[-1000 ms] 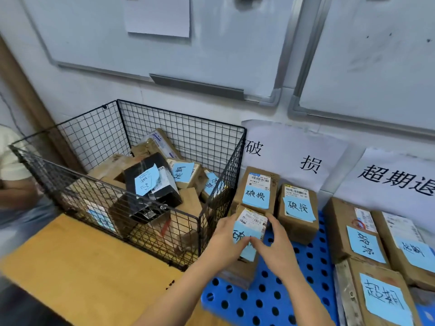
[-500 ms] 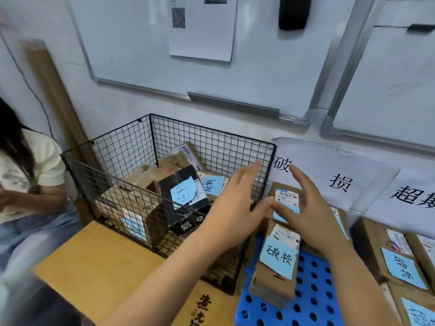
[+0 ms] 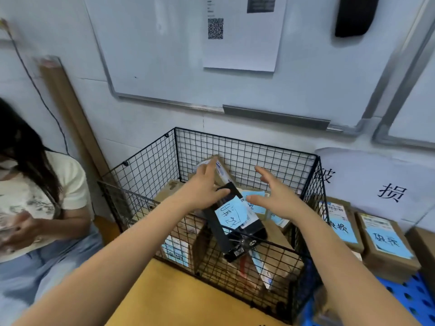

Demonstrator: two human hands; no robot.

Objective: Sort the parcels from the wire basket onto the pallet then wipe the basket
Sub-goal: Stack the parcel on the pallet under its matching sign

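Head view, left hand (image 3: 202, 191) spread on the far end of a black parcel (image 3: 235, 222) lying tilted atop brown boxes in the wire basket (image 3: 247, 147), right hand (image 3: 275, 196) spread empty just right of it, blue pallet (image 3: 414, 295) at near right bearing labelled parcels (image 3: 386, 241).

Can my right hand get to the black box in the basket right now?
Probably yes. The right hand hovers open just beside the black box, which lies on top of the pile, and the wire basket is open above, so nothing blocks it.
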